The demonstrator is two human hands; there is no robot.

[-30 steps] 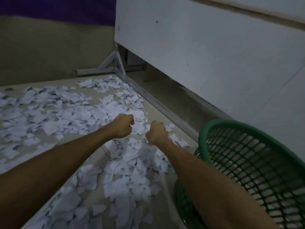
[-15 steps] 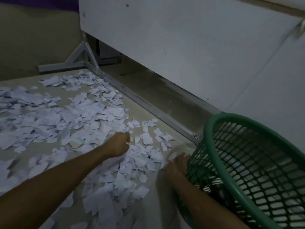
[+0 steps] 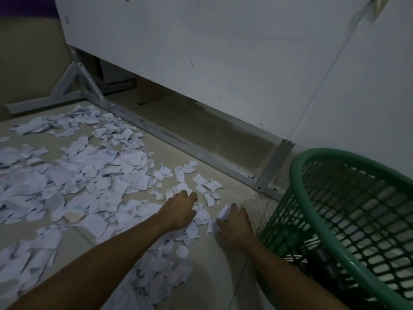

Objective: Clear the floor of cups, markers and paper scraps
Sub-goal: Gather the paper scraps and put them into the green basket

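While left hand (image 3: 178, 211) presses flat on paper scraps (image 3: 93, 175), right hand (image 3: 234, 222) pinches some; basket (image 3: 312, 211) beside.

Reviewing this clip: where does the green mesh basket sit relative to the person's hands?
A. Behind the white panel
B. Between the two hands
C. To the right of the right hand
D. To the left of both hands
C: the green mesh basket stands at the frame's right edge, just beyond the right hand, while the left hand rests on the paper scraps.
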